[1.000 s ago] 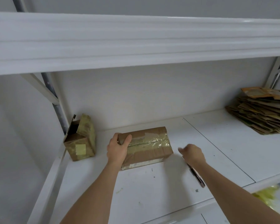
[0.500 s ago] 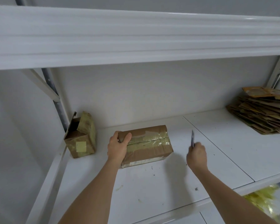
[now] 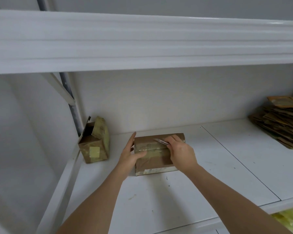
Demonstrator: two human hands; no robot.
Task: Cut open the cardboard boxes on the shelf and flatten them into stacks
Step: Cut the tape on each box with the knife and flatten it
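Taped box lying flat toward the back-left of the shelf, long side facing out, top seam sealed under glossy tape and turned up, probably so a blade can run along it. Left hand spread against the box's left end, fingers straight, thumb laid over the top edge, likely bracing the box against sliding under the cut. Right hand curled round a knife, pinching its handle over the far right part of the top, blade angled left and down toward the seam; contact with the tape not clear enough to call. Small box in the back-left corner, tipped, a flap open, apart from the taped one. Stack of flattened cardboard at the shelf's far right edge, well apart, presumably where finished pieces go.
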